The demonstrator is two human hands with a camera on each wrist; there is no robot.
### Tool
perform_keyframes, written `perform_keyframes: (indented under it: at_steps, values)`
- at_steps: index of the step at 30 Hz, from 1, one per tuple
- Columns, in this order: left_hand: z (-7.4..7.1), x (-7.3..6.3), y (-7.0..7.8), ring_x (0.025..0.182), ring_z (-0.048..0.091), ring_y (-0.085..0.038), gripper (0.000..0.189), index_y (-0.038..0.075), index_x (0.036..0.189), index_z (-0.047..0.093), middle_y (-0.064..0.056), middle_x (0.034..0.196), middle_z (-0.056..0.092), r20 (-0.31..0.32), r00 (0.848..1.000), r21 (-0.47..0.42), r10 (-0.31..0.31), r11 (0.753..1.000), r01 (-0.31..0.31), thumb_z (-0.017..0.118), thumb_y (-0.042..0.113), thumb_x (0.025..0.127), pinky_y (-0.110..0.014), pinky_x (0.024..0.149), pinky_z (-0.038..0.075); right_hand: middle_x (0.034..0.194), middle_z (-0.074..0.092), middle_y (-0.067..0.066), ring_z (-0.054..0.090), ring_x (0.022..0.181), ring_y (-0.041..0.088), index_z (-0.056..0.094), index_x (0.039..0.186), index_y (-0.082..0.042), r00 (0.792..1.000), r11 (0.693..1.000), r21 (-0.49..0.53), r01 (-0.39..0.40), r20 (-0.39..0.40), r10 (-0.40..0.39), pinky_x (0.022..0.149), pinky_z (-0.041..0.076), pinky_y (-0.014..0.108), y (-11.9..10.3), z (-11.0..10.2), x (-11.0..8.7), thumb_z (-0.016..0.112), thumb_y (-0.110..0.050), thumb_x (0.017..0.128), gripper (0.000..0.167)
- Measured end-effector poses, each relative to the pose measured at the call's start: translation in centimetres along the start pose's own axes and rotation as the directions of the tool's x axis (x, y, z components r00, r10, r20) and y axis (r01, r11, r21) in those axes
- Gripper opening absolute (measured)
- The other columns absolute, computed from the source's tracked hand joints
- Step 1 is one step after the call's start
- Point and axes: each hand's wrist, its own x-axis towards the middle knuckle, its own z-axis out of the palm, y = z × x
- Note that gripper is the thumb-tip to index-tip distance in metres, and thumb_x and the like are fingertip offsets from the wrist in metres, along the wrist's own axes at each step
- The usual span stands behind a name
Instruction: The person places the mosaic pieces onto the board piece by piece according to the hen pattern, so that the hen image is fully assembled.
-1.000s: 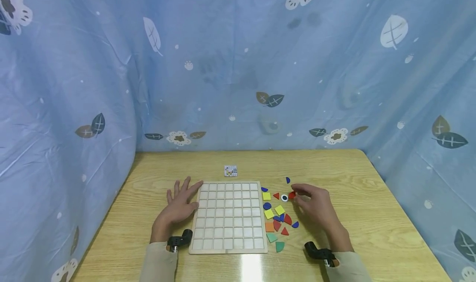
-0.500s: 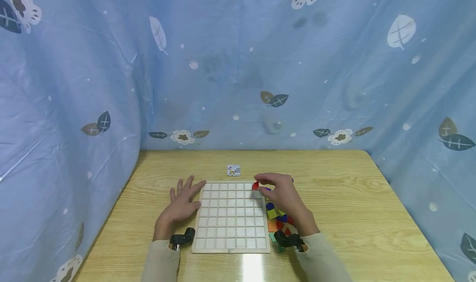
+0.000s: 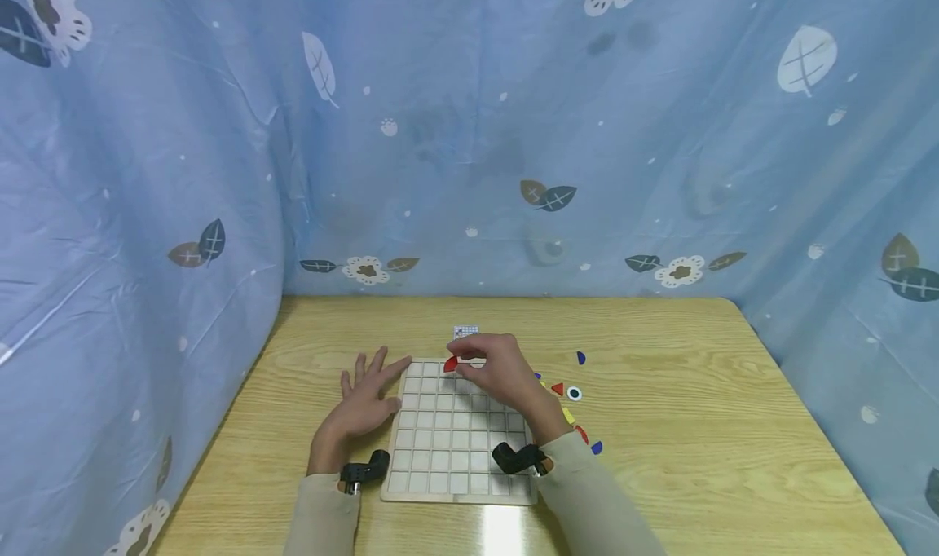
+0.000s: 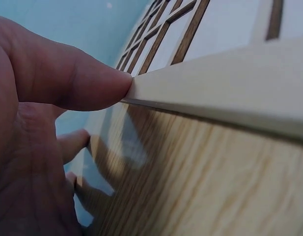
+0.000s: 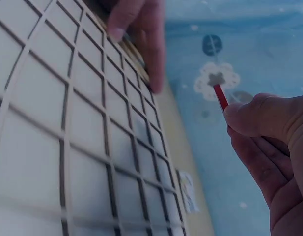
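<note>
A thin red piece with a rounded edge [image 3: 451,364] is pinched between the thumb and fingers of my right hand [image 3: 502,372], over the far rows of a wooden grid board [image 3: 458,498]. From the right wrist, the red piece [image 5: 220,96] appears edge-on, sticking out past the thumb tip. My left hand [image 3: 359,413] lies at the board's left edge with its fingers spread and holds nothing. In the left wrist view its thumb [image 4: 72,78] touches the side of the board's frame [image 4: 215,83]. The squares of the board that show hold no pieces.
Behind the board lies a small printed card [image 3: 465,331], partly covered by the right hand. Right of the board are a red triangle [image 3: 557,389], a white ring-shaped piece [image 3: 575,394], blue half circles [image 3: 581,358] and yellow pieces [image 3: 568,415]; the right forearm hides several others.
My right hand has carried the red piece leftward from among the loose pieces to above the board's far rows. The left hand has stayed at the board's left edge.
</note>
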Motion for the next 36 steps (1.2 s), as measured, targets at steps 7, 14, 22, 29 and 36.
perform_keyframes:
  at_steps: [7, 14, 22, 29, 36]
  values:
    - [0.0, -0.1, 0.2, 0.164, -0.022, -0.057, 0.075, 0.015, 0.170, 0.043, -0.027, 0.183, 0.002, -0.017, 1.000, -0.002, 0.000, 1.000, 0.000, 0.062, 0.007, 0.098, -0.079, 0.120, -0.023, 0.126, 0.081, 0.009, 0.080, 0.114, 0.026, 0.080, 0.129, -0.005, 0.996, 0.999, 0.038, 0.001, 0.084, -0.004, 0.100, 0.064, 0.038, 0.4, 2.4, 1.4, 0.078, -0.001, 0.097, 0.033]
    - [-0.1, -0.1, 0.1, 0.164, -0.023, -0.056, 0.073, 0.015, 0.169, 0.043, -0.026, 0.183, 0.002, -0.008, 1.000, -0.017, 0.005, 1.000, -0.006, 0.063, 0.006, 0.100, -0.079, 0.120, -0.025, 0.124, 0.082, 0.009, 0.080, 0.112, 0.022, 0.081, 0.126, -0.005, 0.991, 0.998, 0.014, -0.057, 0.121, 0.055, 0.097, 0.064, 0.034, 0.9, 4.6, 1.6, 0.080, -0.001, 0.095, 0.031]
    - [-0.1, -0.2, 0.1, 0.164, -0.023, -0.056, 0.073, 0.015, 0.169, 0.044, -0.026, 0.183, 0.002, -0.012, 1.000, -0.021, 0.002, 1.000, -0.003, 0.063, 0.006, 0.099, -0.079, 0.120, -0.024, 0.121, 0.083, 0.006, 0.079, 0.109, 0.016, 0.082, 0.125, -0.007, 0.993, 0.996, -0.092, -0.016, 0.118, 0.027, 0.094, 0.064, 0.032, 1.2, 5.8, 1.5, 0.080, -0.002, 0.095, 0.030]
    - [-0.1, -0.1, 0.3, 0.165, -0.021, -0.056, 0.075, 0.015, 0.169, 0.044, -0.026, 0.183, 0.002, -0.020, 1.000, -0.015, -0.006, 1.000, 0.005, 0.063, 0.005, 0.097, -0.079, 0.121, -0.023, 0.123, 0.083, 0.005, 0.079, 0.112, 0.018, 0.082, 0.124, -0.008, 0.995, 0.980, -0.198, 0.025, 0.098, -0.006, 0.095, 0.064, 0.034, 0.8, 5.8, 1.2, 0.079, -0.003, 0.096, 0.029]
    - [-0.1, -0.1, 0.2, 0.165, -0.021, -0.056, 0.075, 0.015, 0.169, 0.045, -0.027, 0.183, 0.003, -0.025, 1.000, -0.024, -0.002, 1.000, 0.001, 0.063, 0.004, 0.096, -0.079, 0.121, -0.023, 0.120, 0.083, 0.004, 0.079, 0.108, 0.015, 0.082, 0.127, -0.008, 0.986, 0.979, -0.184, 0.088, 0.158, -0.059, 0.094, 0.064, 0.032, 0.4, 5.8, 1.1, 0.080, -0.004, 0.096, 0.031]
